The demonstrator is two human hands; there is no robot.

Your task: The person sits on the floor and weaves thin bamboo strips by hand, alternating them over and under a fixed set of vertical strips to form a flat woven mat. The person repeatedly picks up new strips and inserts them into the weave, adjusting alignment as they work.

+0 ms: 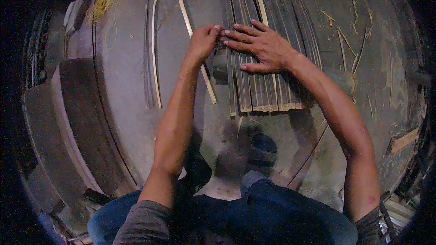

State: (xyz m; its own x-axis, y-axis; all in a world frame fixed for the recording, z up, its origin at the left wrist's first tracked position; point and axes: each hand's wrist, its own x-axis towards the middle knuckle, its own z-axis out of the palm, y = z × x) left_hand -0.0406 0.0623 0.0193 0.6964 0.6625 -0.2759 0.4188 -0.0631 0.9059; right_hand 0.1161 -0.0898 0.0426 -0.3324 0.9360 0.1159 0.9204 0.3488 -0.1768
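Note:
A row of long, thin wooden strips (286, 81) lies side by side on the grey floor, their pale near ends roughly lined up. My right hand (265, 47) rests flat across these strips with its fingers spread. At the row's left edge, my left hand (205, 41) is closed, thumb and fingertips pressed together close to the right hand's fingertips. Whatever the left fingers pinch is hidden. A pale loose strip (209, 86) runs under the left hand, slanting toward me. Farther left lies another pale strip (156, 59), with a dark one alongside it.
Yellow tangled string (109, 0) lies at the far left. Thin splinters (347, 45) are scattered to the right, with a short wooden piece (403, 140) near the right rim. A dark sheet-like slab (88, 113) borders the left side. My bent knees frame the near floor.

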